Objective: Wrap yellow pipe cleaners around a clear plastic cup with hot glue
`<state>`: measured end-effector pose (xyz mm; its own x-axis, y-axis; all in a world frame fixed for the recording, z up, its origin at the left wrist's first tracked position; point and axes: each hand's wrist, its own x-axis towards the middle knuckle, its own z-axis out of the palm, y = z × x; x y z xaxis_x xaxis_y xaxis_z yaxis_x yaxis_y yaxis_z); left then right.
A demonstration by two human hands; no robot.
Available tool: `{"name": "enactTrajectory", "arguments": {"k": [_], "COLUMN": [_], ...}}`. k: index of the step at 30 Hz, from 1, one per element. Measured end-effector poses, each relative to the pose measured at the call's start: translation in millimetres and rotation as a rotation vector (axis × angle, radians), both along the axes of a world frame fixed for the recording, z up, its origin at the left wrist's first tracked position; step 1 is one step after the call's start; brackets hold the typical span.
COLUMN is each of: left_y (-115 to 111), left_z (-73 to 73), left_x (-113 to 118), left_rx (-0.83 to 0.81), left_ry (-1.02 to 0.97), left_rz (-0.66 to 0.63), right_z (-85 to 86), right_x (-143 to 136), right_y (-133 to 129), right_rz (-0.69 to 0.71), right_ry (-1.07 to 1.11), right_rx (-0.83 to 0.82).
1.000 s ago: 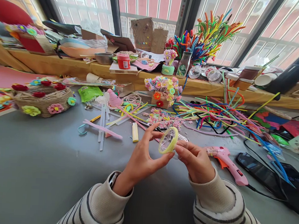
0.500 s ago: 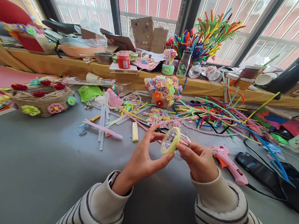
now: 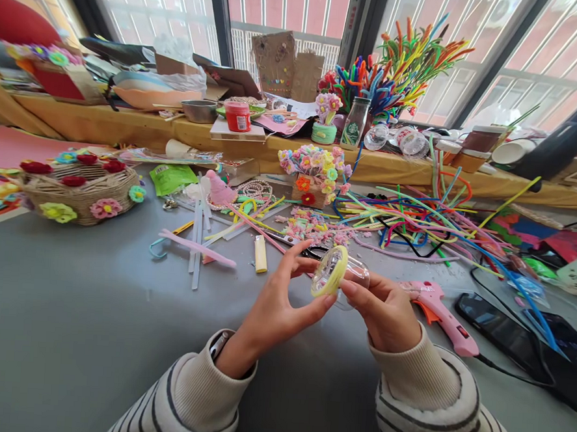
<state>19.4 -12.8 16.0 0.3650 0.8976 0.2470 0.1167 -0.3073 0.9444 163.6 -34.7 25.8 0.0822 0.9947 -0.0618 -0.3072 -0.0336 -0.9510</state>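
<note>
The fingers (image 3: 323,301) of the left hand (image 3: 275,310) pinch the yellow-green rim of a small clear plastic cup (image 3: 336,272), thumb on the near edge below and index finger curled over the far edge. The right hand (image 3: 385,310) closes around the transparent body of the same cup from the other side, its fingertips pressed to the wall just behind the rim. The cup lies on its side between the two hands, raised above the grey tabletop (image 3: 77,320), its open mouth turned toward the left hand.

Both wrists bend inward toward the cup, and the forearms, in cream sleeves with dark stripes (image 3: 184,398), come in from the lower edge and converge on it.

Just right of the cup, past the right hand, a pink glue gun (image 3: 439,316) lies on the tabletop, and a black phone (image 3: 501,333) lies further right of that. Left of the cup and a little beyond it lies a yellow lighter (image 3: 261,254), with clear glue sticks (image 3: 197,243) further left. Beyond the cup sits a heap of small pastel flowers (image 3: 317,227), and to the right of that a spread of coloured pipe cleaners (image 3: 415,224). Far left of the cup stands a woven basket (image 3: 82,193) trimmed with flowers.
</note>
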Motion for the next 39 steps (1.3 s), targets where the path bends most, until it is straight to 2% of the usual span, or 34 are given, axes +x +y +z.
{"name": "enactTrajectory", "arguments": {"k": [4, 11, 25, 28, 32, 34, 37, 39], "left_y": [-0.4, -0.4, -1.0, 0.4, 6.1, 9.2, 12.0, 12.2], "left_z": [0.3, 0.2, 1.2, 0.1, -4.5, -6.4, -6.1, -3.4], "left_x": [-0.1, 0.7, 0.6, -0.6, -3.2, -4.1, -6.2, -9.2], "left_rx": [0.009, 0.02, 0.0, -0.043, -0.21, -0.293, -0.362, -0.329], "left_ry": [-0.003, -0.023, -0.022, -0.048, -0.207, -0.302, -0.376, -0.359], "left_rz": [0.012, 0.039, 0.018, -0.009, -0.109, -0.151, -0.081, -0.051], "right_z": [-0.9, -2.9, -3.7, -4.7, -4.6, -4.3, -3.7, -2.7], "right_x": [0.1, 4.0, 6.4, 5.9, 6.4, 9.3, 16.6, 20.6], "right_y": [0.0, 1.2, 2.3, 2.3, 1.2, 0.9, 0.7, -0.1], "right_rz": [0.012, 0.134, 0.129, 0.126, 0.115, 0.156, 0.292, 0.37], "right_ry": [-0.014, -0.117, -0.123, -0.144, -0.146, -0.174, -0.237, -0.263], "right_rx": [0.003, 0.082, 0.111, 0.123, 0.147, 0.15, 0.176, 0.209]}}
